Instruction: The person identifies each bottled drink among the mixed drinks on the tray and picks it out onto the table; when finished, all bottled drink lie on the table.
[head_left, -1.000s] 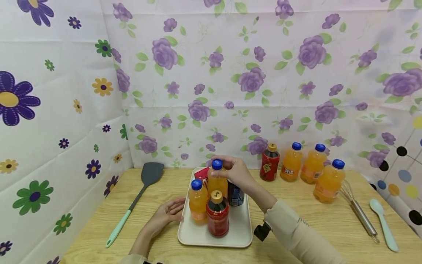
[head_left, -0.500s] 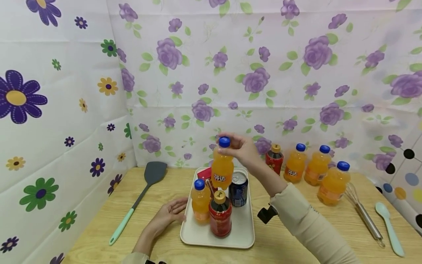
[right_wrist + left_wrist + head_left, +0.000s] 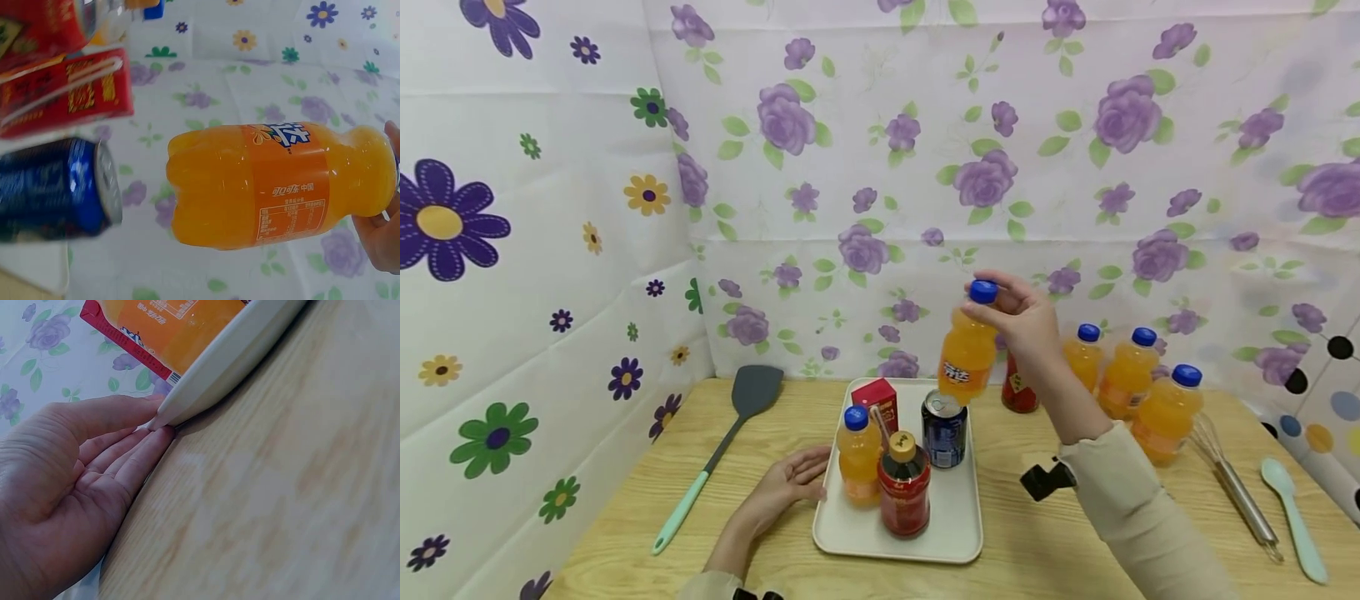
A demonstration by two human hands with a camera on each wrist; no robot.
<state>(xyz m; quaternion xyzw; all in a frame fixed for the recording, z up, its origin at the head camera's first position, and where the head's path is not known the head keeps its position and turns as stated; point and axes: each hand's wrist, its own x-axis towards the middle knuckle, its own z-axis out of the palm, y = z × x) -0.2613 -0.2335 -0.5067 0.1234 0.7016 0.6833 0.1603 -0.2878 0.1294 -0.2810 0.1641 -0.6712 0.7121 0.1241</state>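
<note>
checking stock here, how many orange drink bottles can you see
5: one bottle in the right hand, one bottle on the tray, three bottles on the table at the right. More could be hidden behind the right arm.

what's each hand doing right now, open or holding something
Left hand: closed, pinching the rim of the tray.
Right hand: closed, holding the orange drink bottle near its cap.

Head view: from above, facing forward and down toward the far edge of the table (image 3: 1037, 550). Left wrist: close, low beside the left rim of the tray (image 3: 947, 533). Right wrist: close, turned sideways, sharing the held orange bottle (image 3: 967, 354) and blue can (image 3: 945, 442) with the head view.
</note>
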